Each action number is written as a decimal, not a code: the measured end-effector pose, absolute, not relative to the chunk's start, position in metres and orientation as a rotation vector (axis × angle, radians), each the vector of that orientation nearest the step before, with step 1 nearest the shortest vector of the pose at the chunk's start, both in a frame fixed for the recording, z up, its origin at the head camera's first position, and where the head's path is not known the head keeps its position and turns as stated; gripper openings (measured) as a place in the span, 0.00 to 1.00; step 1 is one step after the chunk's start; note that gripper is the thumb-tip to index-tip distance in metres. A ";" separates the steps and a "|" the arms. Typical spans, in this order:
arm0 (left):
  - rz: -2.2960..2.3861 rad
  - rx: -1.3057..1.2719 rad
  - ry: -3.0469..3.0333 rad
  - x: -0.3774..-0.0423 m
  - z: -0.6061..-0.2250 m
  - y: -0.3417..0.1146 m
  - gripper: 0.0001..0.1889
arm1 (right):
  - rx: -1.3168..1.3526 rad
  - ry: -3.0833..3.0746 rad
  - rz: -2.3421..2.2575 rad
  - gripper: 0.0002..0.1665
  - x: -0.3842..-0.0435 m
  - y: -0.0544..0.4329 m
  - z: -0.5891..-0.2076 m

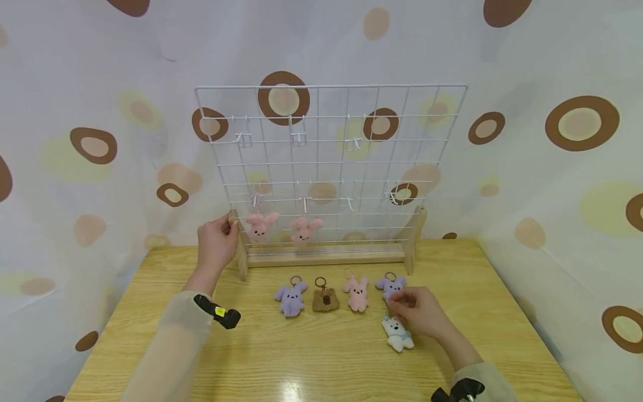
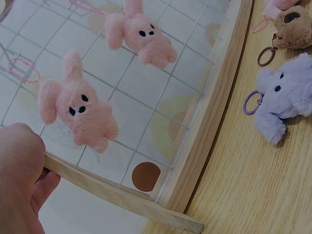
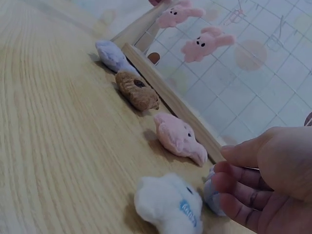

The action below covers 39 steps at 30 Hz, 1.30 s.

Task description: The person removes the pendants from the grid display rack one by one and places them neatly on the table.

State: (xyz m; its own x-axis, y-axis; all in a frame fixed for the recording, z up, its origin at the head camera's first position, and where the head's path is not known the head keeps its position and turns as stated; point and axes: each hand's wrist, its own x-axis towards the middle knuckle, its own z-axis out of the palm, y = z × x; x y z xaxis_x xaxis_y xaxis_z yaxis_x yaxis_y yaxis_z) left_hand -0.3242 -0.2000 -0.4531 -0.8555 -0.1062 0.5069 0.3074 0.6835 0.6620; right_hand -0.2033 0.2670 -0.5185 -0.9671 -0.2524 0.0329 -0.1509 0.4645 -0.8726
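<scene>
One wood-grained worktop [image 1: 341,368] lies beneath both hands, backed and flanked by white cloth [image 1: 321,44] printed with brown, tan and yellowish spots; a glare shows on the wood at the near edge, between the hands. One white grid rack [image 1: 326,258] with a wooden base stands to the right of the left hand [image 1: 217,241], which grips the upper end of the rack's left wooden leg [image 1: 241,251]. Seven plush toys show. Two pink rabbits [image 1: 303,230] hang on the rack, just right of the left hand. Five lie on the worktop: one white toy [image 1: 397,335] just below the fingertips of the right hand [image 1: 421,312]; one purple toy [image 1: 389,286] just beyond those fingertips, partly hidden; then, leftward from that hand, one pink toy [image 1: 358,295], one brown toy [image 1: 325,300] and a second purple toy [image 1: 291,300]. The right hand's fingers are bent; whether they pinch the white toy's loop I cannot tell.
</scene>
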 end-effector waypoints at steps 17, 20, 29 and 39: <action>-1.061 -0.146 -2.395 -0.326 -0.453 -0.200 0.11 | -0.397 2.548 -1.664 0.12 -0.225 0.251 -0.494; -1.059 -0.141 -2.403 -0.325 -0.453 -0.201 0.11 | -0.398 2.588 -1.627 0.11 -0.229 0.247 -0.490; -1.048 -0.130 -2.396 -0.326 -0.453 -0.202 0.11 | -0.455 2.639 -1.632 0.11 -0.241 0.221 -0.471; -1.065 -0.153 -2.391 -0.324 -0.450 -0.200 0.12 | -0.525 2.637 -1.653 0.08 -0.258 0.196 -0.457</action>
State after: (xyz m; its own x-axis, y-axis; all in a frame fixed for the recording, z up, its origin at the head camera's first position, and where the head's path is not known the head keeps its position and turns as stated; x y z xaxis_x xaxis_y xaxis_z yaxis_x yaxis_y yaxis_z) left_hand -0.3243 -0.2003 -0.4504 -0.8617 -0.1021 0.4970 0.3010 0.6857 0.6628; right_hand -0.2583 0.1963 -0.4574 -0.9446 -0.2701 0.1865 -0.2855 0.3962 -0.8727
